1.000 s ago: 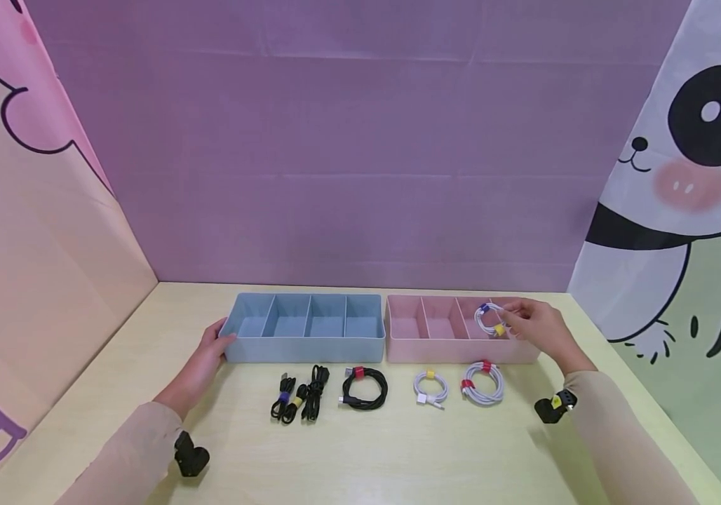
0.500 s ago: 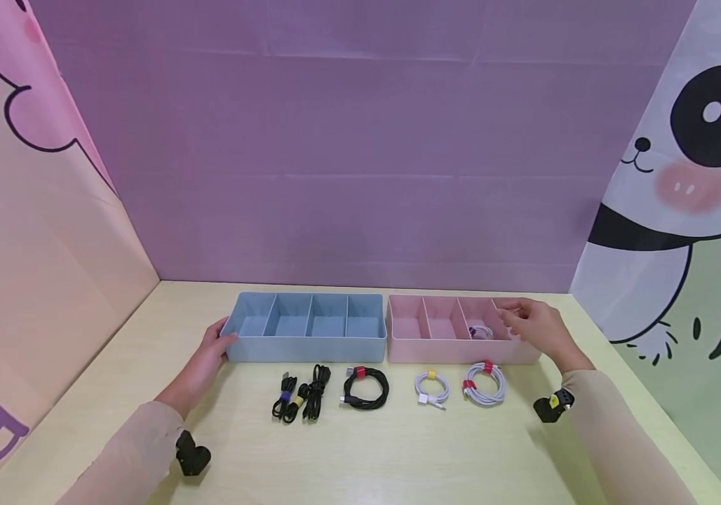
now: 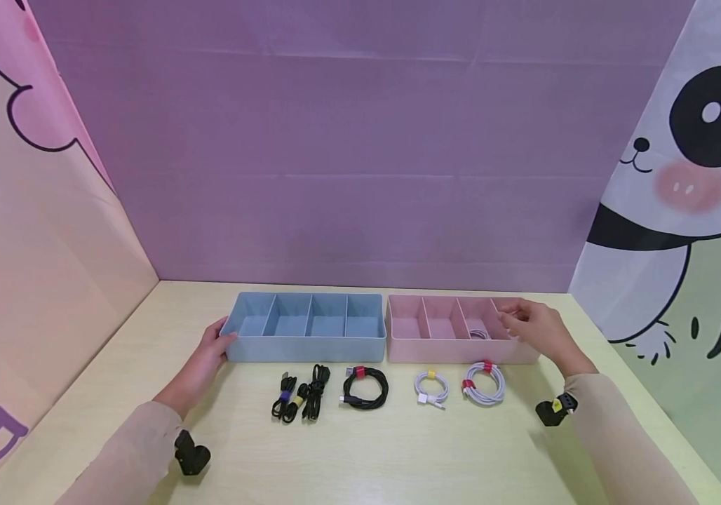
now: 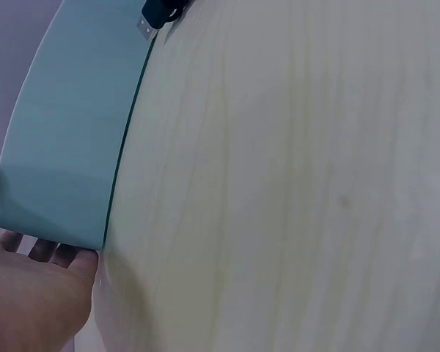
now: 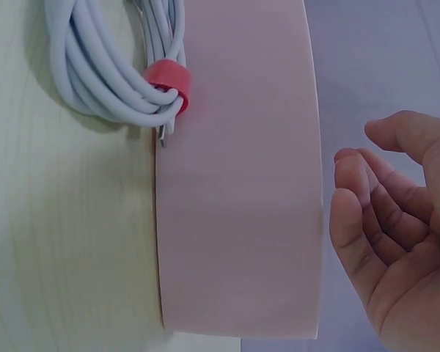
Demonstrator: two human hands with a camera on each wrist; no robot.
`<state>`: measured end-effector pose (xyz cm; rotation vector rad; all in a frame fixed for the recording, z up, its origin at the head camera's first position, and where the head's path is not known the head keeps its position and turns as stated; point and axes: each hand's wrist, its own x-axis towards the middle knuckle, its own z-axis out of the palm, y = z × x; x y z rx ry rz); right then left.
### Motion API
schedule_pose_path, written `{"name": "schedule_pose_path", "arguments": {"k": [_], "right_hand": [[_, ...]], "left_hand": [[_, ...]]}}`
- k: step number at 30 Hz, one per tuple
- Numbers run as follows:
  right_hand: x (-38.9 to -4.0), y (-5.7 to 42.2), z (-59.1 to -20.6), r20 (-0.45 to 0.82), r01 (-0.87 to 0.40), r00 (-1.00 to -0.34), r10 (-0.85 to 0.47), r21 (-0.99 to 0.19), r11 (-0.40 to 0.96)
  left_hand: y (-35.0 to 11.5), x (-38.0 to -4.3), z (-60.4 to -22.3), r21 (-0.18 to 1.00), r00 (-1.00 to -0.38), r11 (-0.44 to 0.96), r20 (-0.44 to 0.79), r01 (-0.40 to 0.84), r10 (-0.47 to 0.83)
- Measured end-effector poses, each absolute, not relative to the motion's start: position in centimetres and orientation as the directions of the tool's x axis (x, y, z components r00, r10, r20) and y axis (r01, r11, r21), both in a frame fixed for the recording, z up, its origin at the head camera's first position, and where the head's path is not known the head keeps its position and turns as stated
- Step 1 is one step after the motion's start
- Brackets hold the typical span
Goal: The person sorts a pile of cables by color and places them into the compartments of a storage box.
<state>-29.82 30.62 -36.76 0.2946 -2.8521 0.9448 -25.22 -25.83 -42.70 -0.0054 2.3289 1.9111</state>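
Observation:
My left hand (image 3: 205, 358) grips the left end of a blue divided box (image 3: 310, 349), thumb near the front rim. In the left wrist view, the fingertips of the left hand (image 4: 37, 293) reach under the box's end wall. My right hand (image 3: 540, 330) is over the right end of a pink divided box (image 3: 455, 351). Its fingers are loosely bent and hold nothing, as the right wrist view shows. A coiled white cable (image 3: 479, 334) lies in the pink box's third compartment from the left, mostly hidden by the front wall.
In front of the blue box lie several bundled black cables, among them a round black coil (image 3: 365, 389) with a red tie. Before the pink box are a small white coil (image 3: 431, 389) with a yellow tie and a larger white coil (image 3: 484, 384) with red ties. A purple backdrop (image 3: 360, 140) stands behind.
The white cable with blue and yellow ties has left my right hand and dropped into the pink box's third compartment. Both hands stay in nearly the same place.

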Motion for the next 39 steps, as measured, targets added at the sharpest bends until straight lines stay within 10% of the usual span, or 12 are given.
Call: {"name": "schedule_pose_path", "arguments": {"k": [39], "right_hand": [[-25.2,30.7,-37.7,0.199,-0.269,-0.962,-0.189,-0.540,0.798]], "left_hand": [[-25.9,-25.6,-43.1,0.983,-0.992,0.175,-0.078,-0.061,0.095]]}}
